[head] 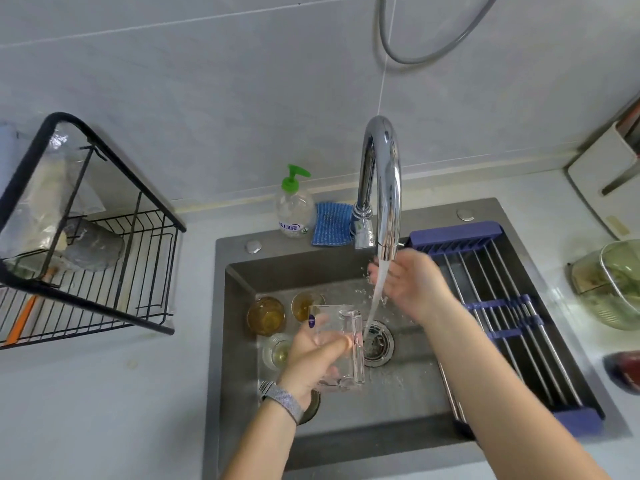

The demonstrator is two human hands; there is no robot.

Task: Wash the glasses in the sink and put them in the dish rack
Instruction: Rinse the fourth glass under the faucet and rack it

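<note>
My left hand (313,355) grips a clear square glass (346,344) over the dark sink (235,341), just left of the drain (377,344). My right hand (408,282) is open under the water running from the chrome faucet (381,188), fingers straight and wet. Two amber glasses (266,315) (306,304) stand at the sink's back left. A clear glass (277,351) with a little yellow liquid sits beside my left hand. Another dark round item lies partly hidden under my left wrist. The black wire dish rack (104,265) stands on the counter to the left.
A roll-up drying rack (502,306) with blue ends spans the sink's right side. A soap pump bottle (294,206) and a blue cloth (330,225) sit behind the sink. The wire rack holds a grey object (93,244) and plastic wrap. A green-tinted container (613,282) stands at right.
</note>
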